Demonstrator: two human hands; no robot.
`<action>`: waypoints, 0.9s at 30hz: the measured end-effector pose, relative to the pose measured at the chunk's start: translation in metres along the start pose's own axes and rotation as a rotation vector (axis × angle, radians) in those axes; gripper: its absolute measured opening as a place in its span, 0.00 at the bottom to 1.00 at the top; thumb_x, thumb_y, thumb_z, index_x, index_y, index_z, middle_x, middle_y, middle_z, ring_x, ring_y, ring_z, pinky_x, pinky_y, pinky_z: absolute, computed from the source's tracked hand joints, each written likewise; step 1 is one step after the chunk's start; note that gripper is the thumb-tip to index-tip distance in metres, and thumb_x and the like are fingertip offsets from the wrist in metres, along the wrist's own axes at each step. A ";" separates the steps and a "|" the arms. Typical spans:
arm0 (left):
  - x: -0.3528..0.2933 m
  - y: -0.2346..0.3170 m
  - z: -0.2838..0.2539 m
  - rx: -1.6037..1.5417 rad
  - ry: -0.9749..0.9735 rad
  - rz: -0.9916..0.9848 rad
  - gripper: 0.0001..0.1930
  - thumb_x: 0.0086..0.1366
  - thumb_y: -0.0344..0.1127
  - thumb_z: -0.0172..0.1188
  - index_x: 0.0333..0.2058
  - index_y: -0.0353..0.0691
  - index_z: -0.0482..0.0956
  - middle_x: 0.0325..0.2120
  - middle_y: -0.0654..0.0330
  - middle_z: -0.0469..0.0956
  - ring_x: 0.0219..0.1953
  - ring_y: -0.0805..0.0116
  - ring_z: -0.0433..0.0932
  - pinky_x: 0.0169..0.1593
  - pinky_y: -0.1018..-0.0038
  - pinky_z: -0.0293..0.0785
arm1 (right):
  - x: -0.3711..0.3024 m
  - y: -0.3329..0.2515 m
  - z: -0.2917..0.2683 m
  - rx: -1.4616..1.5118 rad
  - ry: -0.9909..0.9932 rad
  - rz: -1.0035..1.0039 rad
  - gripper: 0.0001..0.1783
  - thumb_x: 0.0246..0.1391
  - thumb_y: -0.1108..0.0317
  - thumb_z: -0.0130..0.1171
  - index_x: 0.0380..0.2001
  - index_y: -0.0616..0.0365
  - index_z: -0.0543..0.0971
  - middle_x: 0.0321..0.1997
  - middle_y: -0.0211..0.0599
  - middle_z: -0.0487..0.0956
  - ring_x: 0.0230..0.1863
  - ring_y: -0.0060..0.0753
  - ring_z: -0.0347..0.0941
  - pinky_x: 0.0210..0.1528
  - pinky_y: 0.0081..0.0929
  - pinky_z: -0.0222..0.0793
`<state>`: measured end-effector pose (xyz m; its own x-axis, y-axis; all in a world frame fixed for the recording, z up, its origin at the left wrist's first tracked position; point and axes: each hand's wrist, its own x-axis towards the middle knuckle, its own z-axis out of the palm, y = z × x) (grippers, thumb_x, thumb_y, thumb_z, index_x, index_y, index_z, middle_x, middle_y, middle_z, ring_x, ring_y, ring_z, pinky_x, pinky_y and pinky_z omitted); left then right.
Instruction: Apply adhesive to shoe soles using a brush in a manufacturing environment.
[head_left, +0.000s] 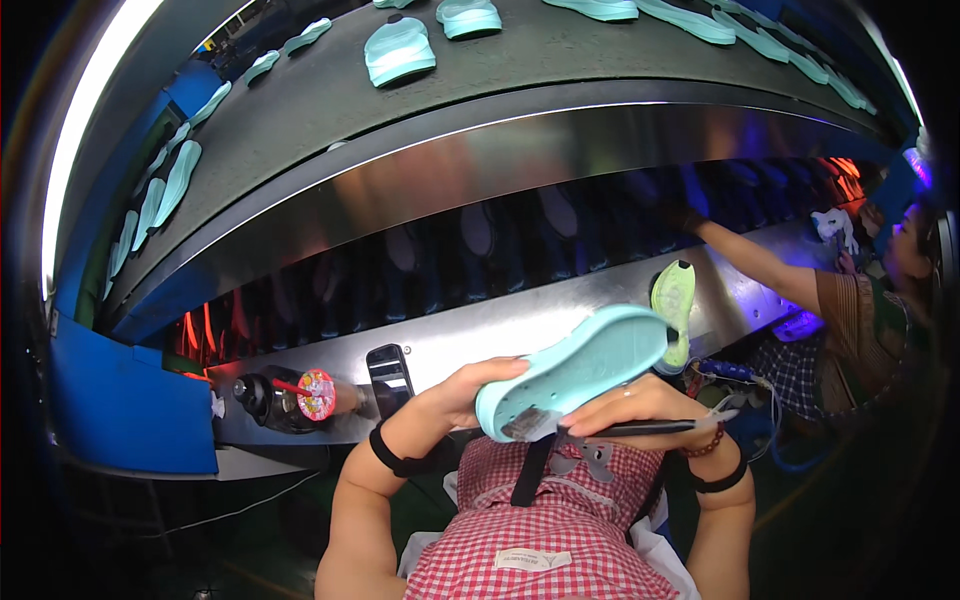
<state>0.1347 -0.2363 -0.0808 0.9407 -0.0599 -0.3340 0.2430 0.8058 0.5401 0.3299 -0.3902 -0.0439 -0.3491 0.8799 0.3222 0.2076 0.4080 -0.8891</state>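
A mint-green shoe sole (590,350) is held up in front of me, tilted, its hollowed side facing up. My left hand (480,385) grips its near left end, thumb over the rim. In my right hand (635,405) is a black-handled brush (645,427), pinched between the fingers. Its pale, flat tip lies over the hollow at the sole's near end, which looks wet or glossy there. Just beyond the sole, a yellow-green sole (674,300) with black tabs rests on the metal ledge (455,335).
A phone (389,372), a lidded cup with a straw (318,394) and a black bottle (262,398) stand on the ledge at left. Behind runs a dark conveyor belt (300,110) carrying several mint soles (399,50). At right, a co-worker's arm (755,262) reaches into the dark slot under the belt.
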 end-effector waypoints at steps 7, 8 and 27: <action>-0.013 0.011 0.009 0.130 0.140 0.006 0.28 0.58 0.42 0.50 0.52 0.29 0.61 0.47 0.48 0.68 0.45 0.62 0.71 0.48 0.71 0.69 | -0.002 -0.007 -0.015 -0.011 -0.038 0.112 0.15 0.43 0.75 0.54 0.38 0.59 0.76 0.43 0.40 0.75 0.44 0.38 0.73 0.46 0.28 0.68; -0.014 0.010 0.001 0.184 0.133 0.052 0.28 0.57 0.43 0.50 0.51 0.28 0.62 0.45 0.48 0.69 0.45 0.62 0.72 0.47 0.70 0.69 | -0.005 -0.002 -0.014 0.018 -0.041 0.082 0.14 0.43 0.75 0.54 0.38 0.59 0.76 0.44 0.41 0.75 0.44 0.39 0.73 0.46 0.28 0.68; -0.026 0.033 0.012 0.128 0.579 0.322 0.26 0.60 0.50 0.45 0.43 0.29 0.71 0.40 0.50 0.74 0.40 0.63 0.75 0.46 0.73 0.69 | -0.025 -0.019 -0.001 -0.023 0.343 0.091 0.12 0.37 0.79 0.63 0.30 0.67 0.78 0.34 0.44 0.78 0.37 0.37 0.76 0.40 0.24 0.72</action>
<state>0.1211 -0.2150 -0.0449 0.7010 0.5257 -0.4818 0.0314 0.6522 0.7574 0.3356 -0.4198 -0.0350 -0.0019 0.9418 0.3360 0.2460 0.3261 -0.9127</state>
